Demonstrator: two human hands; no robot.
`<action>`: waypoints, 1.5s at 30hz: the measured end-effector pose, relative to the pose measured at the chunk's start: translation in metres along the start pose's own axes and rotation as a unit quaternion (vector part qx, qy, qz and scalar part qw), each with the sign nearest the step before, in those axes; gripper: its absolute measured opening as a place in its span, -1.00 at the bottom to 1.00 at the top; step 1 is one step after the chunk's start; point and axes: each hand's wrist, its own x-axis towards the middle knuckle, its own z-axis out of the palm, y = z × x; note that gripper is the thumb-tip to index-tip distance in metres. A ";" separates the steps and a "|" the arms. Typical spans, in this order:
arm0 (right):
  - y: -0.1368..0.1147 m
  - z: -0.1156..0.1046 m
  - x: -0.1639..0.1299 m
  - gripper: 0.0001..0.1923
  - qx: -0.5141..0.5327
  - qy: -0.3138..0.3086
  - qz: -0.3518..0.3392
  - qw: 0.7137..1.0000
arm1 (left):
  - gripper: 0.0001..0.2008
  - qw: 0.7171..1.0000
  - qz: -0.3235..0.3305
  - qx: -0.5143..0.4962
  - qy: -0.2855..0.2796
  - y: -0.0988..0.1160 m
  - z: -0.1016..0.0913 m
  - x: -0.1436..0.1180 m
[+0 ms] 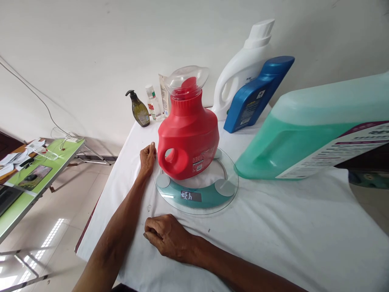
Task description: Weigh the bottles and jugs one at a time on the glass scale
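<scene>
A red detergent jug (188, 138) with a clear cap stands upright on a round glass scale (209, 202). Lit figures show on the scale's display (191, 196), too unclear to read for certain. My left hand (148, 159) rests on the white cloth at the scale's left edge, close to the jug's handle, with its fingers curled in. In front of the scale lies my right hand (168, 237), folded into a loose fist on the cloth. Nothing shows in either hand, and neither is on the jug.
Right of the scale stands a large jug of green liquid (304, 142). Behind are a blue bottle (255, 97), a white jug (237, 69), a dark pump bottle (139, 109), a small clear bottle (154, 105) and a tube (164, 95). A green table (57, 162) stands at left.
</scene>
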 end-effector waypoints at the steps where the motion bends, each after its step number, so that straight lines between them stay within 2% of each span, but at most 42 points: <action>1: 0.000 0.000 0.000 -0.62 -0.002 -0.001 0.001 1.000 | -0.47 1.000 0.003 0.003 -0.002 0.000 0.000 0.000; 31: -0.002 -0.002 0.000 -0.70 -0.033 -0.015 0.000 0.999 | -0.43 0.999 0.019 0.040 -0.009 0.001 0.001 0.002; 45: 0.001 0.001 0.000 -0.65 -0.009 -0.004 0.008 1.000 | -0.44 0.999 0.019 0.042 -0.016 0.006 0.001 0.000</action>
